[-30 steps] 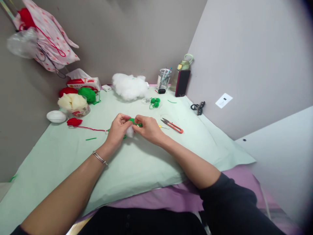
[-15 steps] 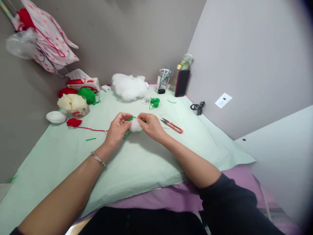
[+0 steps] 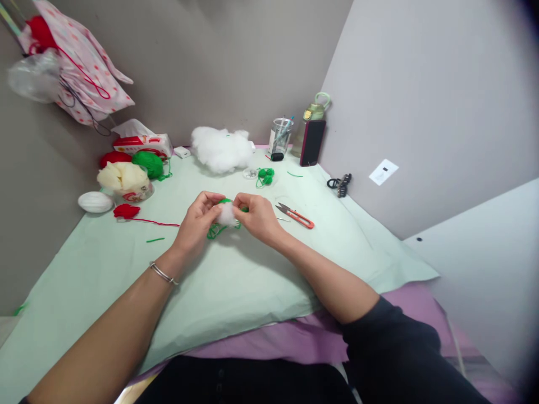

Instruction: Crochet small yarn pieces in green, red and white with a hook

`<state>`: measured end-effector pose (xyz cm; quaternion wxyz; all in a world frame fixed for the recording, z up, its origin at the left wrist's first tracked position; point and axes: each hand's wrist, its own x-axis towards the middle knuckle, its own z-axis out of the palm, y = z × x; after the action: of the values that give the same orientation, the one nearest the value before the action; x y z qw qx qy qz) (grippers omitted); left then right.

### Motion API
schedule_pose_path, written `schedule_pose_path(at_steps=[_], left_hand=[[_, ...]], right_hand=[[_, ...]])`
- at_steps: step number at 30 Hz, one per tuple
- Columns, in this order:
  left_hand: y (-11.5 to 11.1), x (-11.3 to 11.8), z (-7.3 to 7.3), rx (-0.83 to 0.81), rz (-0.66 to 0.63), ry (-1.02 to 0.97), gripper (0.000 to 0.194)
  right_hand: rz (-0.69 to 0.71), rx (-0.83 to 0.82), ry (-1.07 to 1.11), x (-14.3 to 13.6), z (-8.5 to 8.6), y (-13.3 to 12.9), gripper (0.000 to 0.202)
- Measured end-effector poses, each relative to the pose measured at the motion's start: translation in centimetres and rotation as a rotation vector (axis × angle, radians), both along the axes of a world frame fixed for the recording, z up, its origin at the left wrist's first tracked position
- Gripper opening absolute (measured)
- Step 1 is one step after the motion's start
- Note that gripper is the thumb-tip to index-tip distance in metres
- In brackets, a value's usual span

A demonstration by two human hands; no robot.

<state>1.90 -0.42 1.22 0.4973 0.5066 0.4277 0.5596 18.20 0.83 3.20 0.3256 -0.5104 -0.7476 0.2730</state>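
Note:
Between my two hands sits a small tuft of white stuffing (image 3: 228, 215), pressed against a green yarn piece (image 3: 224, 201) that shows behind and above it. My left hand (image 3: 201, 216) closes its fingers round the left side of both. On the right side, my right hand (image 3: 254, 216) pinches the stuffing with thumb and fingers. Loose green yarn (image 3: 215, 231) hangs below onto the cloth. How the green piece is shaped is mostly hidden by my fingers. To the right of my right hand lie orange-handled thread snips (image 3: 296, 215).
A large white stuffing heap (image 3: 222, 150) lies at the back, near small green yarn pieces (image 3: 265, 177). Yarn balls, a tub (image 3: 126, 182) and a tissue box (image 3: 143, 145) stand left. A cup (image 3: 281, 137), a bottle (image 3: 315, 112) and a phone (image 3: 313, 143) stand back right.
Both hands have shifted slightly left with the stuffing and green piece. Less of the white tuft shows between my fingers, and more loose green yarn shows below.

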Motion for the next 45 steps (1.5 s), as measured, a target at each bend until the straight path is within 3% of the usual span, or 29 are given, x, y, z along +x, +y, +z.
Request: schedule_pose_path(at_steps=[6, 16, 23, 29, 39, 45], left_hand=[[-0.1, 0.1, -0.4, -0.015, -0.005, 0.004, 0.026], [0.9, 0.7, -1.7, 0.038, 0.174, 0.043, 0.029], [-0.2, 0.7, -1.0, 0.03, 0.057, 0.011, 0.026], [-0.2, 0.4, -0.6, 0.037, -0.022, -0.008, 0.034], [0.8, 0.2, -1.4, 0.117, 0.163, 0.07, 0.024], [0.2, 0.6, -1.0, 0.105, 0.104, 0.022, 0.026]], right_hand=[[-0.012, -0.002, -0.046, 0.2, 0.1, 0.0, 0.014], [0.057, -0.001, -0.043, -1.0, 0.2, -1.8, 0.014], [0.03, -0.089, 0.019, -0.5, -0.5, -0.5, 0.016], [-0.003, -0.065, 0.03, 0.1, -0.3, 0.0, 0.017], [0.093, -0.027, 0.059, -1.1, -0.4, -1.5, 0.014], [0.076, -0.103, 0.151, -0.8, -1.3, 0.0, 0.027]])
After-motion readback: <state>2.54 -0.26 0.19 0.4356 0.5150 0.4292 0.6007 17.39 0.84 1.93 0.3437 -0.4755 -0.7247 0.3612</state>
